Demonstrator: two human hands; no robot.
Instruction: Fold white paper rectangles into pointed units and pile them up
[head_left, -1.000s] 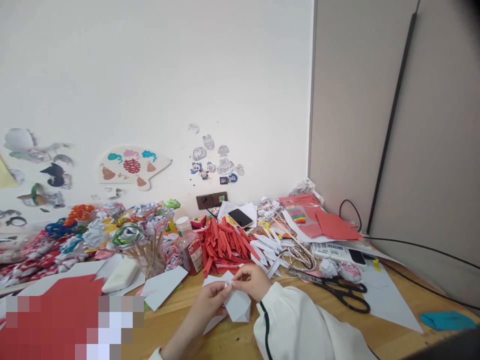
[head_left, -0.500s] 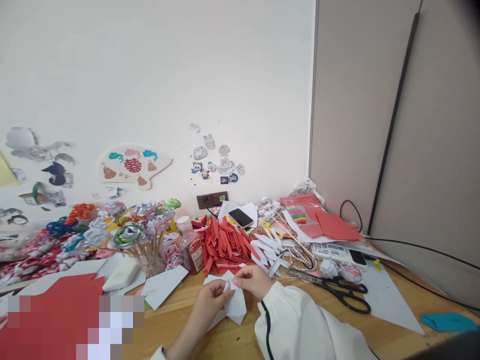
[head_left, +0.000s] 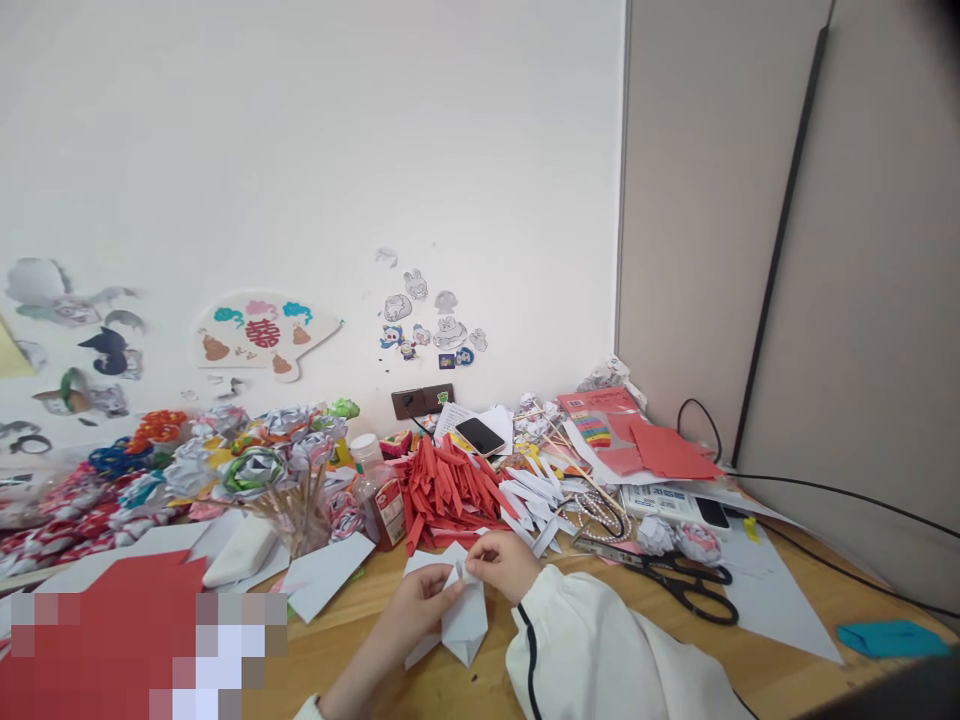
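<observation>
Both of my hands meet over a folded piece of white paper (head_left: pixel 466 622) low in the middle of the head view. My left hand (head_left: pixel 420 605) grips it from the left, thumb on top near the crease. With thumb and forefinger my right hand (head_left: pixel 504 567) pinches the paper's upper edge. The near end of the paper comes to a folded point. Another white sheet (head_left: pixel 421 652) shows partly beneath it on the wooden table (head_left: pixel 540 680). Just behind the hands lie a heap of folded red paper pieces (head_left: pixel 446 490) and several folded white pieces (head_left: pixel 532 500).
Black-handled scissors (head_left: pixel 690 585) lie right of my right sleeve. A bottle (head_left: pixel 381 500), a bundle of wooden sticks (head_left: pixel 300 515) and a white box-shaped object (head_left: pixel 241 550) stand or lie left. A phone (head_left: pixel 480 436) rests behind the red heap. Paper flowers (head_left: pixel 255 470) crowd the back left.
The folded white paper has tilted slightly, its near point now lower and its fold more visible. My hands keep hold of it in nearly the same place; the view has shifted a little.
</observation>
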